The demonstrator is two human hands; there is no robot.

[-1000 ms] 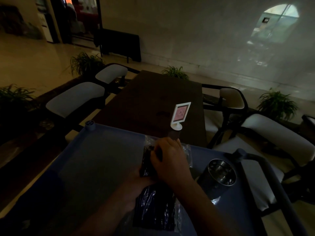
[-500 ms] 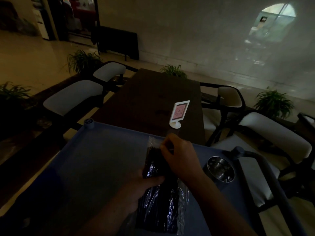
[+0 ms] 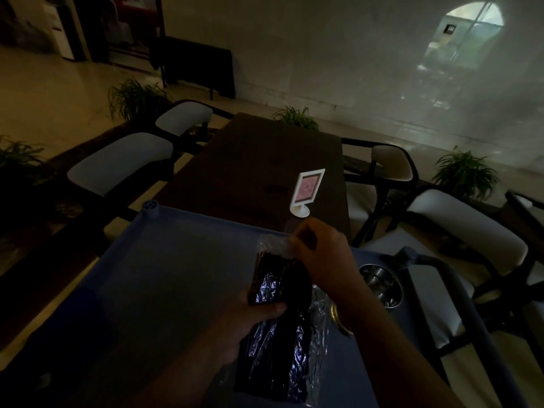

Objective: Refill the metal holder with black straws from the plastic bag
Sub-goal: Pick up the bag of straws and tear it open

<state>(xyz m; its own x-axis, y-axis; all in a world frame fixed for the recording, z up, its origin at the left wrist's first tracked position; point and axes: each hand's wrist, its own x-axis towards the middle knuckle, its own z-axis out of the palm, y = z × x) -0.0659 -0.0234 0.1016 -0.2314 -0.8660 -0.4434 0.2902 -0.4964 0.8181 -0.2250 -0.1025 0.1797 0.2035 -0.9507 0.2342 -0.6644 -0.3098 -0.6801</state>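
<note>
A clear plastic bag packed with black straws lies lengthwise on the blue cart top. My left hand grips the bag around its middle from the left. My right hand pinches the crumpled open end of the bag at its far tip. The round metal holder stands to the right of my right wrist, near the cart's right rim, its mouth facing up. What lies inside it is too dim to tell.
A dark wooden table lies beyond the cart with a small white sign stand on it. Cushioned chairs flank the table on both sides. The cart's dark handle bar runs along the right. Potted plants line the floor.
My right hand has lifted toward the far end of the bag and now pinches its open tip. The view has shifted, so the holder sits lower and closer to the cart's right rim.
</note>
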